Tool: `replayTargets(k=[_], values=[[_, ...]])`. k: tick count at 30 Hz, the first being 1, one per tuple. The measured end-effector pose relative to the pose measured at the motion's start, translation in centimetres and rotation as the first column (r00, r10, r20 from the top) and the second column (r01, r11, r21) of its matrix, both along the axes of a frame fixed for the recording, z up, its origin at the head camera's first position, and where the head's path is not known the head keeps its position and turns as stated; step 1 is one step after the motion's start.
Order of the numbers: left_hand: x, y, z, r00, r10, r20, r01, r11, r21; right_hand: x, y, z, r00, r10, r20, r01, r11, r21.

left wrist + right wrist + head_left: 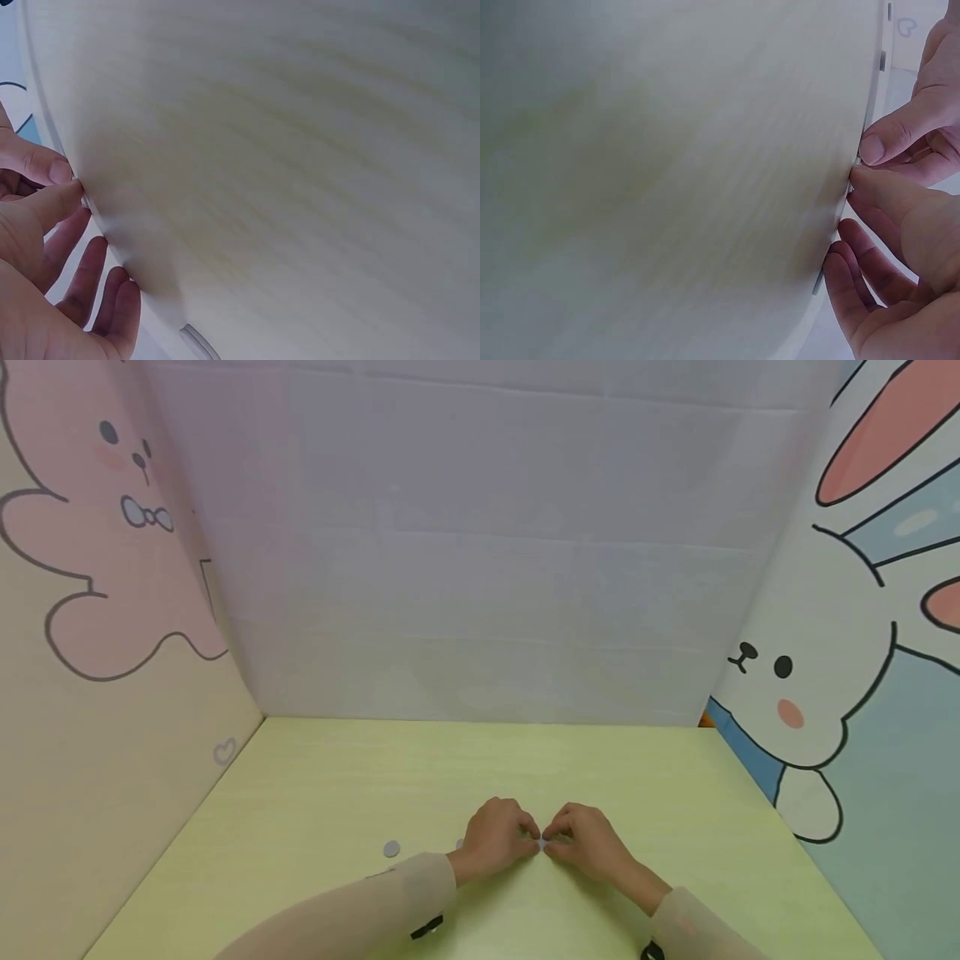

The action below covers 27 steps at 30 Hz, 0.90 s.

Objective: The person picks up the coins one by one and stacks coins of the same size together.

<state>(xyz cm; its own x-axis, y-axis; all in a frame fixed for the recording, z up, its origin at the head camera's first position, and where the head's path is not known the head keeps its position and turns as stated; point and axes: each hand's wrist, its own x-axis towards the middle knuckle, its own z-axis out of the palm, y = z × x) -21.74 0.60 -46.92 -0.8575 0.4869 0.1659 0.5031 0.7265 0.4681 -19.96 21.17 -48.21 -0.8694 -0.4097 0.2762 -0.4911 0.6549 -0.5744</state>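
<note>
Near the middle of the table, a small grey disc (542, 844) sits between the fingertips of both hands. My left hand (497, 837) pinches it from the left with thumb and forefinger. From the right, my right hand (588, 842) pinches the same piece, and the fingertips of the two hands nearly meet. Most of the disc is hidden by fingers; in the left wrist view only a sliver shows. A second grey disc (460, 843) lies partly covered behind the left hand. Further left, a third round grey disc (392, 848) lies flat.
The pale yellow-green table (337, 777) meets a white back panel (480, 568). Side panels with a pink cartoon figure (142, 568) and a white rabbit (817, 693) stand left and right. In the right wrist view, another thin grey piece (818, 283) lies by the right fingers.
</note>
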Motion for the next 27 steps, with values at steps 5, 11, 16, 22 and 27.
replayTargets(k=[5,11,16,22,27], values=[[-0.1,0.0,-0.3,1.000,0.007,0.005,-0.007,1.000,0.017,-0.1,0.0,0.1,1.000,0.006,0.001,-0.006,1.000,0.012],[-0.1,0.0,-0.4,1.000,0.002,-0.006,-0.002,1.000,0.020,-0.3,0.3,0.7,1.000,0.021,0.020,-0.022,0.999,0.034],[0.0,0.0,-0.2,1.000,0.001,-0.004,-0.001,1.000,0.021,-0.4,1.2,1.5,1.000,-0.024,0.008,0.024,0.999,0.047],[0.1,0.0,-0.1,1.000,0.013,0.012,-0.013,1.000,0.005,-1.0,2.9,2.1,0.996,-0.076,-0.050,0.079,0.995,0.066],[0.1,0.0,0.0,1.000,0.005,0.013,-0.005,1.000,0.017,-1.5,4.0,2.0,0.994,-0.096,-0.048,0.099,0.992,0.074]])
